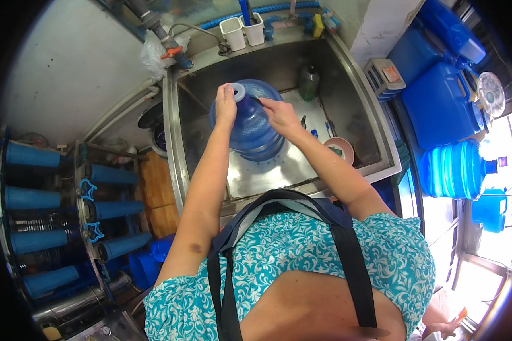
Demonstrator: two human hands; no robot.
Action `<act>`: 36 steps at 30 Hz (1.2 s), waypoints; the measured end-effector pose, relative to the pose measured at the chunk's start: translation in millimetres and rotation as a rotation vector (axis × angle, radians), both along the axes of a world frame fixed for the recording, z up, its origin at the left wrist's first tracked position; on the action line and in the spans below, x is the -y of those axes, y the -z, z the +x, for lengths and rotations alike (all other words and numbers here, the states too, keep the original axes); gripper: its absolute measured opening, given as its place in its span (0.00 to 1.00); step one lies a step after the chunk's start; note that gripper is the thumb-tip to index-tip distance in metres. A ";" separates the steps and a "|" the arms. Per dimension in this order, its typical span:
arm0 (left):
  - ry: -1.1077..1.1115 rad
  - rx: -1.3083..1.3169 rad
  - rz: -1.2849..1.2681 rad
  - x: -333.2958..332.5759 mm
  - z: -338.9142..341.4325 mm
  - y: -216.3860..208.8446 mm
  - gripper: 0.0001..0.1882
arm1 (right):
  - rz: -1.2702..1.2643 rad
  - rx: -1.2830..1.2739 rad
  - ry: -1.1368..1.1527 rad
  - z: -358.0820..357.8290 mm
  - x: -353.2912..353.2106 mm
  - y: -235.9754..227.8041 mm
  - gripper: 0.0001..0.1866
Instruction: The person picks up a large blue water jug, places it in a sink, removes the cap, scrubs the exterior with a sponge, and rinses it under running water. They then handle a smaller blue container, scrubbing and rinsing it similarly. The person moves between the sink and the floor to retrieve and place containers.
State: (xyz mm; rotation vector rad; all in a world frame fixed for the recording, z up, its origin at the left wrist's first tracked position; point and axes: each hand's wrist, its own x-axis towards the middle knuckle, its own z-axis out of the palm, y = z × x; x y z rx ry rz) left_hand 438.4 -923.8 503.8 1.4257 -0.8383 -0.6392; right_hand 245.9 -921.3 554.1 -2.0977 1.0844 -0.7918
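Note:
A large blue translucent water jug (pixel 259 133) stands in the steel sink (pixel 250 190), its pale-rimmed neck toward me. My left hand (pixel 226 105) is closed around the side of the neck, steadying the jug. On the jug's right shoulder, my right hand (pixel 281 117) has its fingers pinched together. Something small and thin may be at their tips, but it is too small to name. In the sink to the right are a pink bowl (pixel 347 149) with something in it and, farther back, a green bottle (pixel 309 84).
Two white holders (pixel 233 34) stand on the sink's back ledge near an orange-handled valve (pixel 170 53). Blue containers (pixel 438 102) and a ribbed blue jug (pixel 455 169) line the right. Blue filter housings (pixel 37 197) fill the left rack. Another person's hand (pixel 446 325) shows at lower right.

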 end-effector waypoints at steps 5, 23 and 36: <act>-0.032 0.126 -0.011 3.0 -8.2 -4.1 0.15 | 0.018 0.020 0.066 16.2 -9.9 -1.4 0.16; -0.092 0.211 -0.029 -17.4 -28.1 -17.5 0.14 | 0.047 -0.179 -0.063 8.2 15.1 -39.5 0.12; -0.109 0.291 -0.018 -28.3 -29.2 -18.5 0.14 | -0.014 -0.183 -0.067 31.1 17.9 -31.0 0.10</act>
